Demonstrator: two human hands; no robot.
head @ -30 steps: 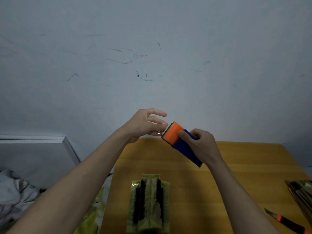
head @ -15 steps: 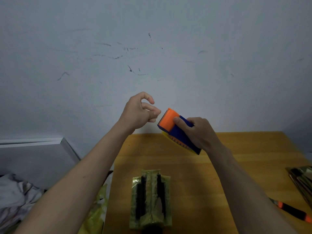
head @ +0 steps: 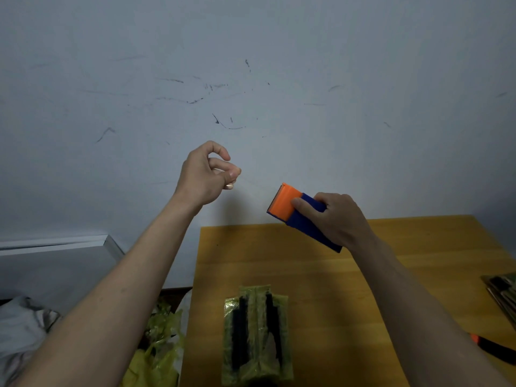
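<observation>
Right hand (head: 335,219) grip wrapped round tape dispenser (head: 286,201), above far edge of tabletop (head: 363,275). Left hand (head: 202,177) grip pinching end of clear tape (head: 258,185), faint strip spanning to dispenser's orange end.

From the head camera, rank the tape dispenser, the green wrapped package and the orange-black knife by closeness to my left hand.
From the left hand, pinching clear tape:
1. Tape dispenser, just right of it, in the right hand.
2. Green wrapped package, lower, front centre.
3. Orange-black knife, far right edge.
</observation>
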